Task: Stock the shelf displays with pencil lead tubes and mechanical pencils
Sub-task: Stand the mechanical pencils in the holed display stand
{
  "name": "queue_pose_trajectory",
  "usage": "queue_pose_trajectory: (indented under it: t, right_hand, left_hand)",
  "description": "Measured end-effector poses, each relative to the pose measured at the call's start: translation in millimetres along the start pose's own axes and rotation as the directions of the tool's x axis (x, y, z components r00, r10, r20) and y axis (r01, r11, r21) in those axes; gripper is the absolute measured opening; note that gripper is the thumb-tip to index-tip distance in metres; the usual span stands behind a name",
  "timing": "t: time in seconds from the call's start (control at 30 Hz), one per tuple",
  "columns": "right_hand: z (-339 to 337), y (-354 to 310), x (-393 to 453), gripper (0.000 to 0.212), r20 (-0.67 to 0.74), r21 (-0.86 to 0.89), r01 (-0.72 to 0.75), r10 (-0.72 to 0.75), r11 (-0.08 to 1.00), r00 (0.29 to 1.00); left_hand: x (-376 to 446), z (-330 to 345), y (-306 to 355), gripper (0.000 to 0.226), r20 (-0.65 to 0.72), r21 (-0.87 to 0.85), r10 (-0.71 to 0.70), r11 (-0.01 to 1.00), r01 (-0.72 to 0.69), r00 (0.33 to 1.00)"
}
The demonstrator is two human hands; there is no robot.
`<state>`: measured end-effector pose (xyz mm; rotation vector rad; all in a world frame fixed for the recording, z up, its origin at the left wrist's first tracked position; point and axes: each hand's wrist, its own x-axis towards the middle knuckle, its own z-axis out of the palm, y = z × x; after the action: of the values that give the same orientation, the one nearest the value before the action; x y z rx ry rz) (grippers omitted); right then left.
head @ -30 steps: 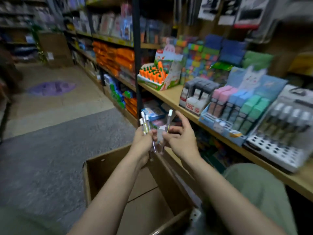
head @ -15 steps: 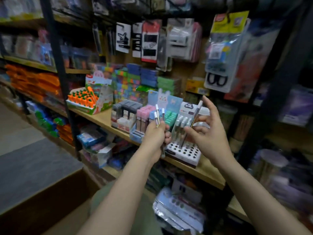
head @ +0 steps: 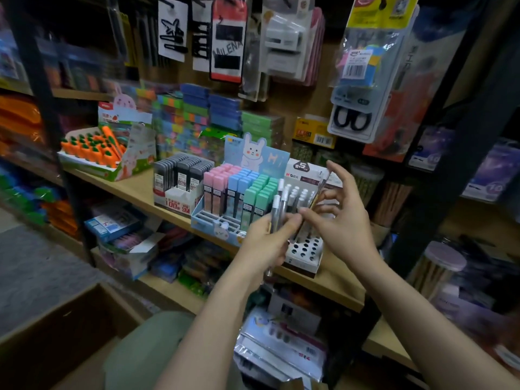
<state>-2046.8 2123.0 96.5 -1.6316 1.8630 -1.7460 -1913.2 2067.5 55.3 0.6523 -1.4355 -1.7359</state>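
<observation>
My left hand (head: 267,243) grips a small bunch of mechanical pencils (head: 278,208) with white caps, upright, in front of the shelf. My right hand (head: 342,218) pinches a single mechanical pencil (head: 320,190) between thumb and fingers, tilted, just above the white pencil display stand (head: 305,249) with round holes. That stand holds several white-capped pencils at its back. Left of it stands the pastel lead tube display (head: 239,198) with pink, blue and green tubes, and then a box of dark lead tubes (head: 180,178).
All displays sit on a wooden shelf (head: 135,190) with a black upright post (head: 47,116) at the left. A carrot-shaped pen display (head: 98,150) stands further left. Packaged goods hang above. An open cardboard box (head: 56,333) lies on the floor at lower left.
The view has swung from the cardboard box up to the shelf. Both hands have risen with their pencils to the white stand, the right hand now closer to the left.
</observation>
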Motion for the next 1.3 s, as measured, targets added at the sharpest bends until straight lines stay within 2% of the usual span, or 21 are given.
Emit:
queue_pose_trajectory:
  t: [0.07, 0.2, 0.3, 0.4, 0.5, 0.57, 0.63, 0.7, 0.77, 0.87, 0.97, 1.07, 1.3]
  right_hand:
    - [2, -1, 3, 0.087, -0.026, 0.004, 0.01, -0.01, 1.0, 1.0]
    - [1, -1, 4, 0.085, -0.021, 0.021, 0.019, -0.019, 1.0, 1.0]
    - [-5, -3, 4, 0.065, 0.036, 0.065, 0.007, -0.009, 0.998, 0.999]
    - [-16, -6, 10, 0.04, 0.023, 0.095, 0.005, -0.007, 0.995, 1.0]
    - [-22, -12, 15, 0.034, 0.052, 0.106, 0.002, -0.008, 0.994, 0.999]
    - [-27, -17, 18, 0.036, 0.046, 0.074, 0.049, -0.052, 0.996, 0.998]
    - [-35, -20, 24, 0.036, -0.016, -0.02, 0.126, -0.127, 0.992, 0.992]
    - [-41, -20, 28, 0.034, -0.05, -0.134, 0.172, -0.18, 0.976, 0.982]
    - [-41, -13, 27, 0.033, -0.03, -0.207, 0.183, -0.193, 0.961, 0.981]
    - [-31, 1, 20, 0.034, -0.009, -0.308, 0.201, -0.215, 0.93, 0.977]
    - [-23, 13, 15, 0.032, 0.006, -0.338, 0.221, -0.233, 0.915, 0.973]
    - [-17, 23, 11, 0.031, 0.035, -0.368, 0.245, -0.25, 0.897, 0.968]
    - [-19, 26, 9, 0.018, 0.035, -0.364, 0.235, -0.238, 0.901, 0.971]
  left_hand:
    - [1, 4, -5, 0.006, -0.002, -0.014, 0.014, 1.0, -0.014, 1.0]
    - [4, 7, -7, 0.006, -0.07, -0.016, 0.016, 1.0, -0.017, 0.997]
    - [3, 8, -10, 0.009, -0.08, 0.017, 0.0, 1.0, 0.002, 0.997]
    - [2, 8, -11, 0.012, -0.065, 0.011, -0.021, 1.0, 0.022, 0.998]
    - [1, 7, -13, 0.009, -0.034, -0.009, -0.043, 0.999, 0.042, 0.999]
    - [-1, 4, -12, 0.007, -0.029, -0.065, -0.065, 0.996, 0.063, 0.997]
    - [0, 0, -12, 0.023, -0.083, -0.073, -0.128, 0.99, 0.122, 0.988]
    - [0, -2, -12, 0.029, -0.105, -0.118, -0.179, 0.979, 0.167, 0.978]
    - [0, -1, -10, 0.027, -0.065, -0.195, -0.214, 0.961, 0.198, 0.975]
    - [-2, -3, -10, 0.021, 0.015, -0.2, -0.223, 0.954, 0.222, 0.975]
    - [-5, -4, -9, 0.017, 0.086, -0.233, -0.19, 0.951, 0.206, 0.978]
    - [-3, -5, -8, 0.017, 0.048, -0.32, -0.165, 0.932, 0.172, 0.985]
    - [-1, -9, -13, 0.02, -0.014, -0.299, -0.126, 0.947, 0.117, 0.992]
